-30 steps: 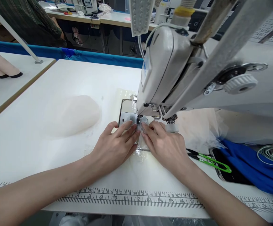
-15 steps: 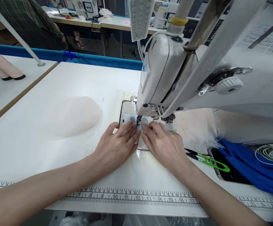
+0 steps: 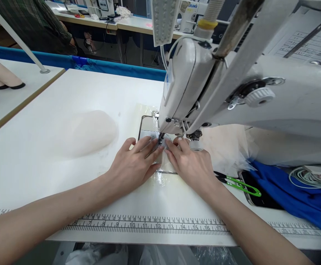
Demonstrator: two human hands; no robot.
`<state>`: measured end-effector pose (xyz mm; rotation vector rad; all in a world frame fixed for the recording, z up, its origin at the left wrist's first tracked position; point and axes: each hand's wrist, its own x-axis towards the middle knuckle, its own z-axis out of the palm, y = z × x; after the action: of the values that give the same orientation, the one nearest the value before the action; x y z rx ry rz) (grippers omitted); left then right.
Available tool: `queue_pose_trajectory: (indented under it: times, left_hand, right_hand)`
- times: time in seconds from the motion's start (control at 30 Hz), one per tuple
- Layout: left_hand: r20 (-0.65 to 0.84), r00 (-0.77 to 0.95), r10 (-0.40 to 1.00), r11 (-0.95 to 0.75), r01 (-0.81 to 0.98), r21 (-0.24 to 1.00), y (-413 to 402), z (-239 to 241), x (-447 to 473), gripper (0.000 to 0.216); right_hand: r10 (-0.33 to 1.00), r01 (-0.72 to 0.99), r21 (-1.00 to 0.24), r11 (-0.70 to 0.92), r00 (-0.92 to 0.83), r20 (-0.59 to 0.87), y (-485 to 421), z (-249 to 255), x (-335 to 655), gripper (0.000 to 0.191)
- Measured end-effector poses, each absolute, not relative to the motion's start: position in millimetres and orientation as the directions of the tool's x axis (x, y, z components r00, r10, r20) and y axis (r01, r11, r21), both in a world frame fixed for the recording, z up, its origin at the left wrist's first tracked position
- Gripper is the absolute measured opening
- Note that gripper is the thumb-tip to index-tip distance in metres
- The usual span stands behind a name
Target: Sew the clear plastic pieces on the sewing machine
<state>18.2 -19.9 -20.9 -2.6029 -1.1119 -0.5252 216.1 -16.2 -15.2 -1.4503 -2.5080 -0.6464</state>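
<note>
My left hand (image 3: 138,160) lies on the metal needle plate (image 3: 148,125) of a white sewing machine (image 3: 186,81), fingers stretched out and pointing to the presser foot (image 3: 161,139). On the other side of the foot is my right hand (image 3: 192,162), its fingers bent and the thumb and forefinger drawn together close to the needle. Whatever the right fingertips hold is too small and sheer to make out. Clear tape (image 3: 159,179) sticks to the table below the plate. Left of my hands rests a pale, rounded piece of sheer material (image 3: 94,132).
Sheer pale fabric (image 3: 223,143) lies under the machine arm. Green-handled snips (image 3: 243,186), a phone (image 3: 262,197) and blue cloth (image 3: 295,195) are at the right. A printed ruler (image 3: 146,224) runs along the front edge. A person in a plaid garment (image 3: 30,29) is beyond the table.
The whole view has shifted slightly, with the scene sitting a little higher and further left. Both hands keep nearly the same place beside the presser foot.
</note>
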Motion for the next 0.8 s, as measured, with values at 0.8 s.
queue_pose_trajectory:
  times: [0.8]
  left_hand:
    - [0.265,0.682,0.682,-0.723,0.571,0.389,17.1,-5.2,17.3,0.024]
  right_hand:
    - [0.903,0.786,-0.456,0.416,-0.415,0.11,-24.7,8.3,224.7,0.023]
